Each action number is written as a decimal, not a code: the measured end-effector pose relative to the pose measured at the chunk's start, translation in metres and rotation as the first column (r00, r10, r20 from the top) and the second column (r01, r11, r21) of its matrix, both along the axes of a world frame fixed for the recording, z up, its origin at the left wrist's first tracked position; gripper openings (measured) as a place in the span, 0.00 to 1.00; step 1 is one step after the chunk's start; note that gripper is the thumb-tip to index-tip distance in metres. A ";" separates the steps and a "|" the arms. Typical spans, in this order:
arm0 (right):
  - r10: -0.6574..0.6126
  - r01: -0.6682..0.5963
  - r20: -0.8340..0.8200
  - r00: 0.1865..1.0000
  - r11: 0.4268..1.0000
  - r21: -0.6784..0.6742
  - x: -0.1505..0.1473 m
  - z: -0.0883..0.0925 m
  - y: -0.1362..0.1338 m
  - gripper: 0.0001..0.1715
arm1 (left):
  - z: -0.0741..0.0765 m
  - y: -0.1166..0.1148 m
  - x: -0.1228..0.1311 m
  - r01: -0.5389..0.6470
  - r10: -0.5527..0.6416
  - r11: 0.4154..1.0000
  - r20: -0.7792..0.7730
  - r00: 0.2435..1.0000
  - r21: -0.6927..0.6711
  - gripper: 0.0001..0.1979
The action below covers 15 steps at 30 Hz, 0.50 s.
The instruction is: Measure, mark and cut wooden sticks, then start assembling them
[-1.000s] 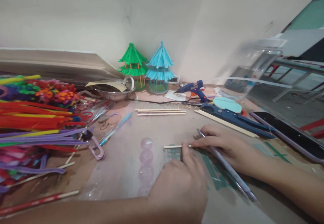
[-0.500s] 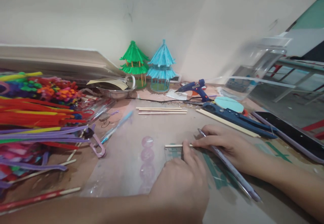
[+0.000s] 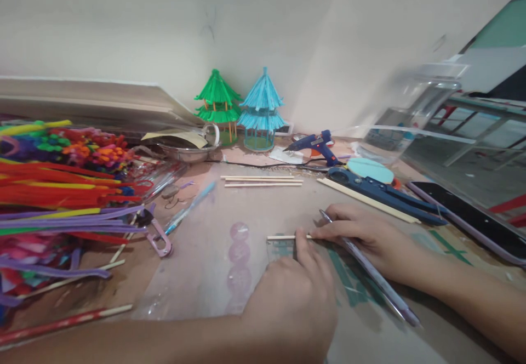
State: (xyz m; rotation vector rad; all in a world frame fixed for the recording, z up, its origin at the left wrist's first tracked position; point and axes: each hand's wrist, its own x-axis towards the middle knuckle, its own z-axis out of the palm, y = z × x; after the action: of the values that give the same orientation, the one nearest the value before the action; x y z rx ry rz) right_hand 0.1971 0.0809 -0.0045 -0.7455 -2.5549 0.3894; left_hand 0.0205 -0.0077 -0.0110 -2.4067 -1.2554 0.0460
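A thin wooden stick [image 3: 281, 237] lies crosswise on the clear sheet in front of me. My left hand [image 3: 293, 293] is closed, its index finger pressing the stick down. At the stick's right end, the fingertips of my right hand [image 3: 357, 235] are pinched together against it. A silvery pen [image 3: 373, 276] rests slantwise in that same right hand, its pointed end toward me. Beneath the left fingers, green markings show through the sheet. Pale pink discs [image 3: 239, 251] in a column sit left of the stick. Several similar wooden sticks [image 3: 263, 181] lie farther back.
Left are heaps of colourful pipe cleaners [image 3: 61, 183] and a blue pen [image 3: 189, 208]. A green model pavilion [image 3: 217, 101] and a blue one [image 3: 262, 106] stand by the wall. A glue gun [image 3: 314, 144], dark blue cutters [image 3: 382, 191] and a phone [image 3: 464, 219] are right.
Both hands stay almost still on the stick and pen. The whole view has shifted very slightly.
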 end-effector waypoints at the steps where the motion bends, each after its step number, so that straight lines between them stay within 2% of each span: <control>1: 0.005 -0.005 0.005 1.000 1.000 0.003 0.000 0.000 0.000 0.18 | 0.005 0.000 -0.001 0.023 -0.024 0.999 -0.029 0.999 -0.025 0.25; 6: -0.006 0.006 0.011 1.000 1.000 0.009 0.001 -0.001 0.001 0.18 | 0.025 0.003 -0.006 0.073 -0.090 0.990 -0.135 0.987 -0.125 0.24; 15: -0.001 0.001 0.020 1.000 1.000 0.015 0.001 -0.001 0.000 0.18 | 0.032 0.006 -0.004 0.056 -0.086 0.981 -0.162 0.983 -0.184 0.25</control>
State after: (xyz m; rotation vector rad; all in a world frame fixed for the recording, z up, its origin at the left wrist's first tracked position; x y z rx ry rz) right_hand 0.1976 0.0811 -0.0054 -0.7488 -2.5736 0.3634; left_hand 0.0169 -0.0017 0.0211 -2.5354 -1.1289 0.3493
